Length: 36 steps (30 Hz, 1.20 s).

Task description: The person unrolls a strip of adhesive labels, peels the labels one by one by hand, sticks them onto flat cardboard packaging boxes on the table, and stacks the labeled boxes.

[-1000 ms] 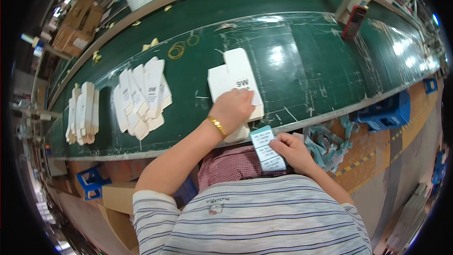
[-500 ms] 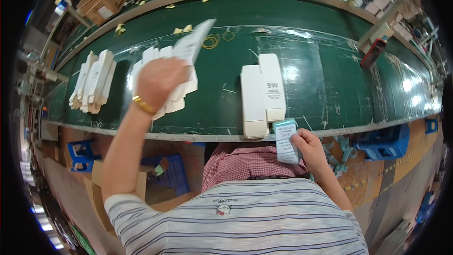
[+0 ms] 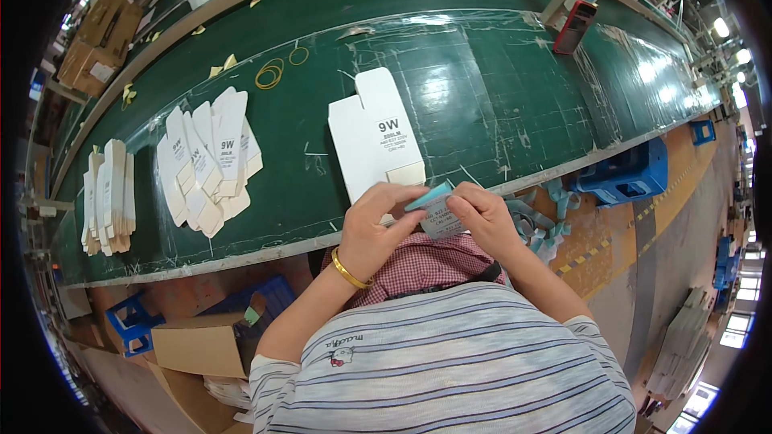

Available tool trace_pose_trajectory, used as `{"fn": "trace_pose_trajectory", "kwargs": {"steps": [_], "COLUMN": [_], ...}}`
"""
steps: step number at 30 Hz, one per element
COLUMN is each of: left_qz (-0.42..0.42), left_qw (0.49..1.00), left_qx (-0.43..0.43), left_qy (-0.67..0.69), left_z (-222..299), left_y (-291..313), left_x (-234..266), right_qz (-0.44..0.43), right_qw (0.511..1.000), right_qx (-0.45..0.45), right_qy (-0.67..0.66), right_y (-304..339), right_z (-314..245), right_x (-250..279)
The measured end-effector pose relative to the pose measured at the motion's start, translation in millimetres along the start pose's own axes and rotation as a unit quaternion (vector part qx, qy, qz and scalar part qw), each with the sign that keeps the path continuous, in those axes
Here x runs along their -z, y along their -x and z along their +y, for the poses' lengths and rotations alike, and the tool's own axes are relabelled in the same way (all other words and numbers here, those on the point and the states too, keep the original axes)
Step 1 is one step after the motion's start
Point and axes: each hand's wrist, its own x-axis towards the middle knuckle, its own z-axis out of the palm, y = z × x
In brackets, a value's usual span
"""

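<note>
Pinching the label strip (image 3: 447, 223) at both ends of the action, folks! L hand (image 3: 376, 221), gold bangle (image 3: 351, 270) on the wrist, has thumb & fingers closed on its teal end; R hand (image 3: 486, 221) grips it too, thumb on top. Strip's up over the checked cloth (image 3: 402, 267) on the lap, right by the front edge of the green table (image 3: 498, 112). Just past L hand: flat white cartons (image 3: 366, 141), lower end hidden, can't tell if touching. Further L, a fanned carton pile (image 3: 211, 157), then a narrower stack (image 3: 110, 201). Yellow bands (image 3: 270, 75) lie behind, red-edged phone (image 3: 576, 28) far R.
</note>
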Motion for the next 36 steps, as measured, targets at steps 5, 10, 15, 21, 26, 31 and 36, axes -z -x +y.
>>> {"fn": "trace_pose_trajectory", "kwargs": {"steps": [5, 10, 15, 21, 26, 31, 36], "left_qz": [-0.072, -0.042, -0.012, 0.057, 0.114, 0.069, 0.093], "left_qw": [0.987, 0.994, 0.992, 0.996, 0.989, 0.990, 0.988], "left_qx": [0.133, 0.088, 0.114, 0.072, -0.014, 0.060, 0.103], "left_qy": [0.059, 0.059, 0.057, 0.004, -0.089, -0.111, -0.070], "left_z": [-0.8, -6.5, -3.9, -13.1, -29.5, -36.1, -40.3], "left_y": [-14.9, -20.9, -23.3, -28.1, -37.1, -43.6, -46.5], "left_x": [0.1, -1.1, -3.8, -2.0, 5.0, 13.6, 31.5], "right_qz": [0.026, 0.039, 0.073, 0.076, 0.024, 0.022, 0.031], "right_qw": [0.997, 0.997, 0.995, 0.994, 0.995, 0.985, 0.960], "right_qx": [0.057, 0.013, -0.023, -0.073, -0.079, -0.163, -0.247], "right_qy": [0.034, 0.060, 0.060, 0.031, 0.050, -0.046, -0.126], "right_y": [-12.9, -20.1, -23.6, -32.8, -33.5, -40.3, -50.2], "right_z": [-12.3, -14.2, -13.5, -16.0, -10.2, -3.4, -2.0], "right_x": [4.7, 1.4, -8.4, -18.3, -23.6, -28.8, -30.2]}}
